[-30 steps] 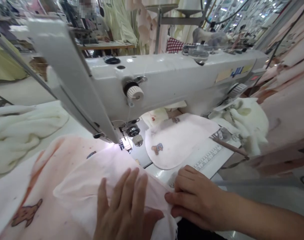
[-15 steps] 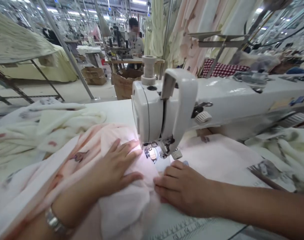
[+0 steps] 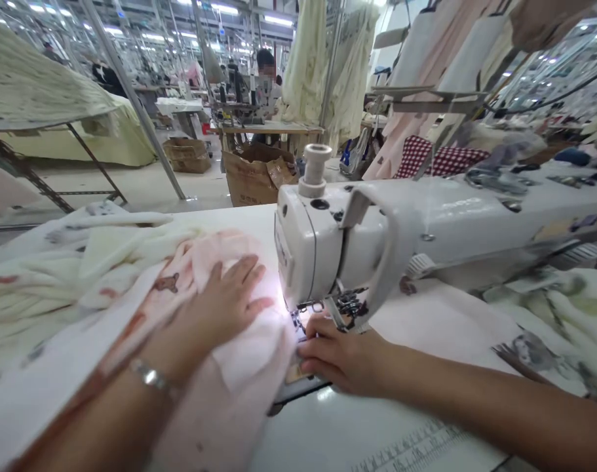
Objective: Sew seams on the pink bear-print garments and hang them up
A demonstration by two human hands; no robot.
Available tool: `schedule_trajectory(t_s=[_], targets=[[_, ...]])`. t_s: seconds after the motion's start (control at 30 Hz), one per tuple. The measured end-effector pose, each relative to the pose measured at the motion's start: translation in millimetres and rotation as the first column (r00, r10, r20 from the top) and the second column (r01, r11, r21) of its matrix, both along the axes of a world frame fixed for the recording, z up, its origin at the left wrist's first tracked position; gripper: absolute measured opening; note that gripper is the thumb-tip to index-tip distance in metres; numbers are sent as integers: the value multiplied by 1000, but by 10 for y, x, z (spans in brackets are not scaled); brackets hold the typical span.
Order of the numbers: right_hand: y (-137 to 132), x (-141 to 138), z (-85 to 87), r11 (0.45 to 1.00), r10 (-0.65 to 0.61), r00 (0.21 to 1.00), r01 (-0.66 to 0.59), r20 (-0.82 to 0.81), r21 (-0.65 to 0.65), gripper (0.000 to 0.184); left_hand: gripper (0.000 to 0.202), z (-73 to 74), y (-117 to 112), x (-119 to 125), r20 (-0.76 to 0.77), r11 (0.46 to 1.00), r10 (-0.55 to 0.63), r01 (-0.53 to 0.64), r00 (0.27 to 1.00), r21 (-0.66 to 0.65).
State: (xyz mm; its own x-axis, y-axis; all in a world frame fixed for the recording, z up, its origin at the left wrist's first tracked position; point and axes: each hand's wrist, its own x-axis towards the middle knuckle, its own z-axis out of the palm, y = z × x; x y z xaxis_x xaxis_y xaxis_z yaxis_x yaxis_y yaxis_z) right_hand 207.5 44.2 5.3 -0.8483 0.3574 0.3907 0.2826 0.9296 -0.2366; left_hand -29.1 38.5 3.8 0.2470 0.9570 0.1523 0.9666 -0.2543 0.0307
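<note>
My left hand [image 3: 232, 298] lies flat with spread fingers on a pale pink printed cloth [image 3: 239, 393], left of a white sewing machine [image 3: 308, 242]. My right hand [image 3: 350, 357] is at the needle area, partly behind the machine's curved guard. Its fingers are bent and close together; whatever is between the fingertips is hidden. The lit presser foot [image 3: 298, 321] is just beyond these fingertips. The cloth's edge runs beside the foot, over part of the machine's base plate.
Cream printed cloth [image 3: 131, 262] is heaped on the left, more cloth [image 3: 563, 314] on the right. A ruler scale [image 3: 411, 452] marks the front tabletop. Behind stand a cardboard box [image 3: 251, 177], a metal pole [image 3: 135, 98] and a seated person [image 3: 266, 85].
My right hand has moved up to the needle area, its fingers nearer the presser foot. The cloth has shifted left, uncovering the base plate's front edge. The camera view has shifted slightly.
</note>
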Motion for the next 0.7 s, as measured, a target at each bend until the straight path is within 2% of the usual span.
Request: schedule_trajectory(t_s=[0.07, 0.13, 0.2, 0.27, 0.33, 0.37, 0.43, 0.5, 0.57, 0.67, 0.7], targets=[[-118, 79, 112, 992, 23, 999, -27, -31, -127, 31, 46, -18, -375, 236, -110, 991, 125, -130, 986, -33], [-285, 185, 215, 975, 25, 999, -34, -44, -218, 27, 50, 32, -707, 422, -145, 992, 116, -123, 983, -39], [-461, 287, 262, 963, -25, 999, 16, -29, -267, 21, 40, 151, -843, 490, -105, 989, 61, -74, 993, -128], [-603, 351, 238, 952, -106, 994, 103, 6, -287, 14, 31, 284, -737, 430, 4, 985, 58, -57, 998, -164], [-682, 354, 170, 936, -211, 976, 216, 46, -279, 7, 20, 379, -488, 288, 201, 995, 93, -84, 975, -54], [-695, 336, 132, 923, -262, 962, 273, 75, -269, 9, 15, 411, -362, 207, 248, 996, 85, -75, 965, -50], [-670, 282, 76, 896, -341, 928, 370, 153, -247, 30, 13, 474, -207, 61, 333, 996, 77, -60, 940, -62], [-599, 243, 60, 877, -379, 901, 423, 213, -230, 48, 21, 567, -260, -52, 391, 995, 89, -67, 916, -69], [-526, 260, 80, 882, -393, 895, 432, 210, -189, 42, 27, 679, -532, -123, 491, 995, 90, -61, 867, -75], [-507, 395, 142, 899, -401, 903, 420, 157, -123, 27, 23, 782, -1190, -106, 608, 987, 51, 53, 792, -152], [-532, 455, 166, 911, -383, 913, 398, 139, -111, 26, 19, 781, -1416, -57, 592, 985, 41, 66, 805, -158]])
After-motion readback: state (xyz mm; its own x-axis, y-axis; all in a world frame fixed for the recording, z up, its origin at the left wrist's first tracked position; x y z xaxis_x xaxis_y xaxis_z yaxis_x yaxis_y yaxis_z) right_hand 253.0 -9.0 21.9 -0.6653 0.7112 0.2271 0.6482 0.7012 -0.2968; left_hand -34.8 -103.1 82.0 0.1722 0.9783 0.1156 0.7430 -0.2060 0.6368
